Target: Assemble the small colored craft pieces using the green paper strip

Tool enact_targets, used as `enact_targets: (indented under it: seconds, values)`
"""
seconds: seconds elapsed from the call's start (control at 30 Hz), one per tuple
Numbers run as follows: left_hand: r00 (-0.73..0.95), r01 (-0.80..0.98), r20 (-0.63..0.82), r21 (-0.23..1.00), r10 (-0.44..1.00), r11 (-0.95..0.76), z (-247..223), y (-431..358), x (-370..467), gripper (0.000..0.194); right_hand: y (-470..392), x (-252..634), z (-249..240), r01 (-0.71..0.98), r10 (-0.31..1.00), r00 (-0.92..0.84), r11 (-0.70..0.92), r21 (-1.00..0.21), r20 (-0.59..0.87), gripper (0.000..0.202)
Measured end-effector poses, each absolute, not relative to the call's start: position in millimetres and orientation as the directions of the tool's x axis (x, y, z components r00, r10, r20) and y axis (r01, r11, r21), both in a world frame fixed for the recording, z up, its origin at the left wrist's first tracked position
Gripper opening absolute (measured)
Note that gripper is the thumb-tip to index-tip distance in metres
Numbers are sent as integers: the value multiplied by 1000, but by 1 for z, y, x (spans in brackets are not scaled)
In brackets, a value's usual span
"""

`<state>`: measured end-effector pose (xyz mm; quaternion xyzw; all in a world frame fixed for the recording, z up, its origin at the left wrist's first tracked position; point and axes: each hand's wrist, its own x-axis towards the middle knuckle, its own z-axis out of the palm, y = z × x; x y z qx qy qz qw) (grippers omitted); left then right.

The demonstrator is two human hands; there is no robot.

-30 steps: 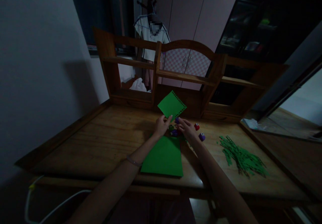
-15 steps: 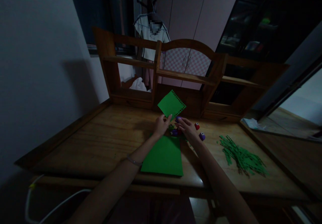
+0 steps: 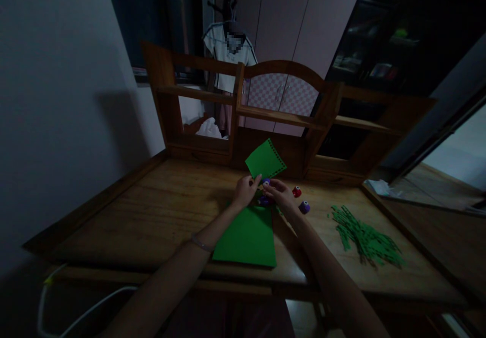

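Observation:
My left hand [image 3: 245, 192] pinches the near corner of a green sheet of paper [image 3: 265, 158], which is raised over the desk with a row of punched holes along its right edge. In my right hand [image 3: 281, 195] is a small purple craft punch [image 3: 266, 182], held close to the paper's lower edge; whether the paper sits inside it cannot be made out. Below my hands lies another purple punch [image 3: 262, 201], partly hidden. A stack of green paper [image 3: 246, 239] rests between my forearms.
To the right stand a red punch [image 3: 296, 191] and a purple one with a white spot [image 3: 304, 207]. A tangled heap of green paper strips [image 3: 366, 236] lies on the right of the wooden desk [image 3: 152, 211]. A wooden shelf unit [image 3: 281, 117] rises along the back.
The green sheet has shifted slightly right and turned. My right hand has brought the purple punch a little left and down, closer to my left hand.

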<state>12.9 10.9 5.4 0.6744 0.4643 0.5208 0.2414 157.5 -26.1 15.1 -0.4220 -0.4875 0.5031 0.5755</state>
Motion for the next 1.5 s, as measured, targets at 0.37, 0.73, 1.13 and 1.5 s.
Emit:
enact_targets:
  seconds: [0.37,0.73,1.13,1.5]
  values:
    - [83,248,476,841,875,-481,7,8,13,46,-31,159,21,-9,975,21,222,-975,222,35]
    - [80,182,428,882,900,-436,2,14,14,48,-36,145,22,-91,981,61,191,-977,186,37]
    - [83,235,390,887,917,-398,6,11,13,52,-32,151,22,-53,974,67,219,-974,215,34]
    - [61,236,404,883,913,-406,6,12,14,50,-37,147,25,-17,973,73,219,-976,217,37]
